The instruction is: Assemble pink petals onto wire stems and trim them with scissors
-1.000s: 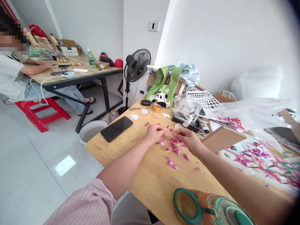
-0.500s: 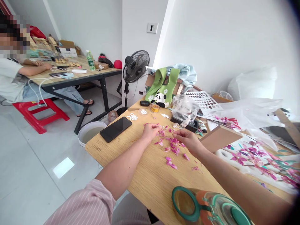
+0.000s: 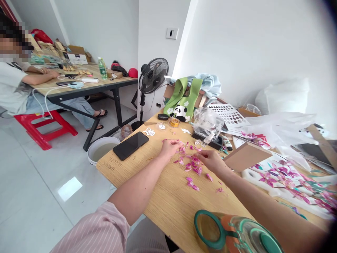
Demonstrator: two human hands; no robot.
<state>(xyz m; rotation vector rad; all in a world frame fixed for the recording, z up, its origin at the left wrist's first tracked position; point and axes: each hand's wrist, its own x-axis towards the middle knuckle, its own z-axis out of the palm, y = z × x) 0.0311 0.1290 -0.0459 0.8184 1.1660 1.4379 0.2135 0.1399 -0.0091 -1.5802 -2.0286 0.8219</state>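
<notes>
Pink-purple flower petals [image 3: 195,168] lie scattered on the wooden table between and in front of my hands. My left hand [image 3: 170,149] is closed in a pinch at the left edge of the petals; something small and pale shows at its fingertips, too small to name. Opposite it, my right hand [image 3: 212,161] has thumb and forefinger pressed together just above the petal pile. Whatever sits between those fingers is hidden. Two loose petal clusters [image 3: 192,184] rest closer to me.
A black phone [image 3: 131,146] lies left of my arm. A bottle with a green lid [image 3: 263,239] stands at the near edge. Behind the petals are a tape roll [image 3: 174,122], a green panda bag [image 3: 181,102] and crumpled plastic [image 3: 207,121]. A board with pressed flowers [image 3: 284,179] lies right.
My right hand's fingertips have moved slightly left over the petals and closed together. My left hand stays in nearly the same place, still pinched.
</notes>
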